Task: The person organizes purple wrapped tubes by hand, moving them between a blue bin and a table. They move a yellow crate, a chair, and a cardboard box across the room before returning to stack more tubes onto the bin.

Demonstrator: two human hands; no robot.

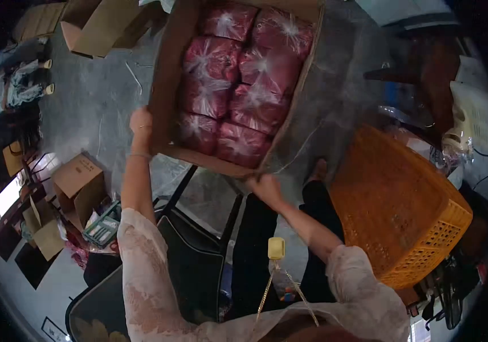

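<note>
A large open cardboard box (164, 80) is tilted toward me at the top middle of the head view. Several red bundles in clear plastic bags (227, 85) fill it in two columns. My left hand (142, 121) is closed on the box's left side near its lower corner, with the fingertips hidden. At the near right corner, my right hand (265, 187) grips the cardboard edge, its fingers partly out of sight behind the box.
A black chair (190, 251) stands close in front of me on the left. To my right is an orange plastic crate (392, 199). Brown cartons (78, 176) and a green tray of small items (103, 229) lie left. Another open carton (104, 28) sits at the upper left.
</note>
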